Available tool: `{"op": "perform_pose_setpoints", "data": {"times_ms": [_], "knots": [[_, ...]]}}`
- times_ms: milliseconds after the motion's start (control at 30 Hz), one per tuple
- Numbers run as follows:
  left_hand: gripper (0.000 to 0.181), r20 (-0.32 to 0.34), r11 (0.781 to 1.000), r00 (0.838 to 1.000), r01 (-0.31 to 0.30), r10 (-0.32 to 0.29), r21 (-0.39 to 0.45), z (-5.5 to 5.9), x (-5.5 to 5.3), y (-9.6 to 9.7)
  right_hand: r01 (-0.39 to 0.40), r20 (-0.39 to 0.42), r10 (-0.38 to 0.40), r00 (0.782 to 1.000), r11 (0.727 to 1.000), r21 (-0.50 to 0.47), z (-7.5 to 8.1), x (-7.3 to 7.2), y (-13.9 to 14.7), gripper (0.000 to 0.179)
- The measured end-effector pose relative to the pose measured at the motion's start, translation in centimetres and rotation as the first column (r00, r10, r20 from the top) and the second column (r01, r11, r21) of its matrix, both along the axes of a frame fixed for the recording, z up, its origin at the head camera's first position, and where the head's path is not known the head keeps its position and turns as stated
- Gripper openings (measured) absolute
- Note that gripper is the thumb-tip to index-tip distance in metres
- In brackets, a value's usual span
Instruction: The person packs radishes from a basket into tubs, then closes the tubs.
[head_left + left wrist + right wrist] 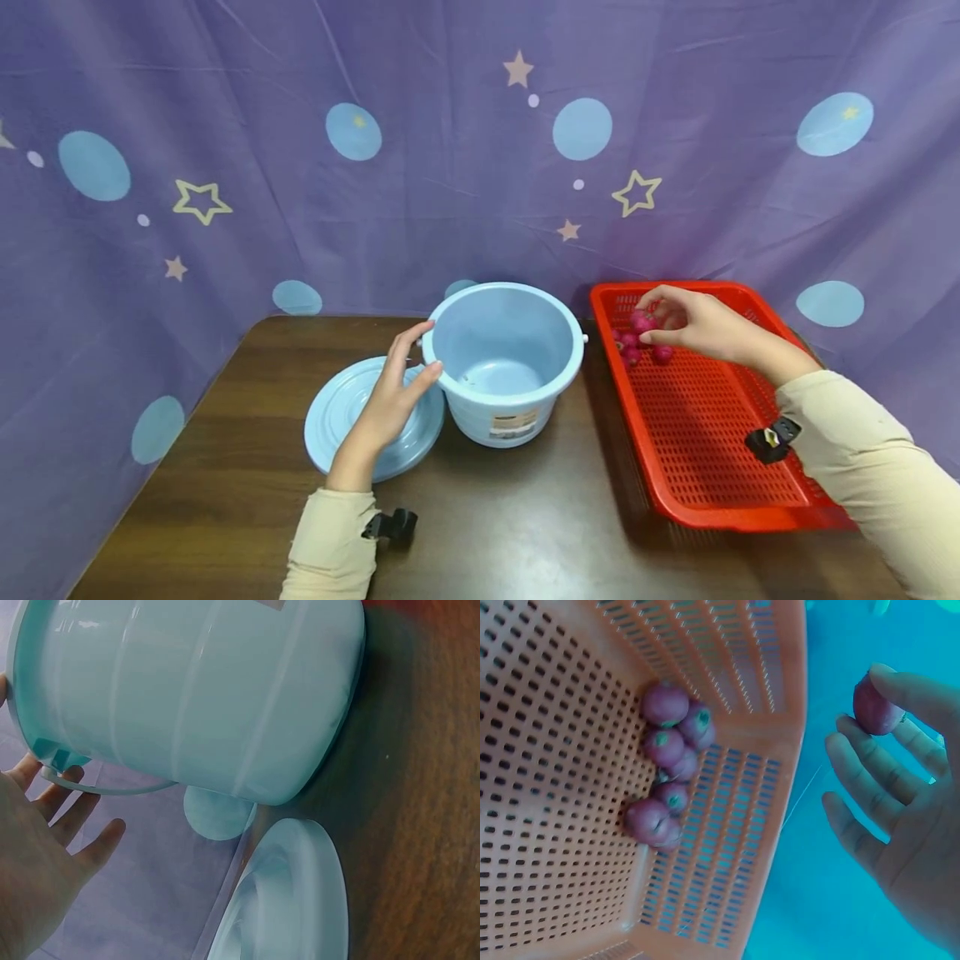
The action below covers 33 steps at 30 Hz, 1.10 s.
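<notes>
right hand [693,321] pinches a radish [875,709] over the red basket [742,518] | left hand [386,402], fingers loosely extended, touches the rim of the blue bucket [502,333] | radish likely light, firm, slightly slippery, skin prone to bruising | best hold: thumb and fingertips around its plump middle

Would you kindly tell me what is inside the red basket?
In the red basket, round reddish vegetables cluster toward the far left corner; where they overlap, covered parts cannot be seen.
</notes>
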<state>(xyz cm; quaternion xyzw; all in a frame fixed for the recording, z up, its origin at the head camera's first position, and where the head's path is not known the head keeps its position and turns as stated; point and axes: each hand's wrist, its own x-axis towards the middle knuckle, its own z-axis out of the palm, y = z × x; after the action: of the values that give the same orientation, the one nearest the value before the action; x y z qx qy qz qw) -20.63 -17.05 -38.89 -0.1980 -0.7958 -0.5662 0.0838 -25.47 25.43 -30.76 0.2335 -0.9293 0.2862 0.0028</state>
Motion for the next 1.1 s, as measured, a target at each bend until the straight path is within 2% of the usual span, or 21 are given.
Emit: {"op": "perform_pose_setpoints", "data": {"times_ms": [167, 367, 600, 900, 1100], "knots": [[0.056, -0.004, 1.0, 1.0, -0.013, 0.013, -0.007, 0.0, 0.1, -0.1, -0.036, -0.011, 0.035, 0.999, 0.999, -0.025, 0.4, 0.7, -1.2, 0.032], [0.056, -0.019, 1.0, 1.0, -0.017, 0.017, -0.01, 0.0, 0.0, -0.4, -0.087, 0.031, 0.09, 0.995, 0.993, -0.086, 1.1, 1.4, -3.3, 0.034], [0.055, -0.022, 1.0, 1.0, -0.006, 0.006, 0.006, -0.1, 0.0, 0.1, -0.143, -0.048, 0.141, 0.989, 0.988, -0.05, 1.9, 2.1, -5.1, 0.036], [0.056, -0.011, 1.0, 1.0, -0.009, 0.009, 0.008, -0.3, 0.1, 0.2, -0.184, -0.052, 0.181, 0.982, 0.982, -0.039, 2.4, 2.4, -8.2, 0.04], [0.056, -0.008, 1.0, 1.0, -0.008, 0.008, -0.003, 0.0, 0.0, 0.1, -0.237, -0.074, 0.235, 0.969, 0.971, -0.025, 2.5, 2.2, -10.1, 0.04]]}}
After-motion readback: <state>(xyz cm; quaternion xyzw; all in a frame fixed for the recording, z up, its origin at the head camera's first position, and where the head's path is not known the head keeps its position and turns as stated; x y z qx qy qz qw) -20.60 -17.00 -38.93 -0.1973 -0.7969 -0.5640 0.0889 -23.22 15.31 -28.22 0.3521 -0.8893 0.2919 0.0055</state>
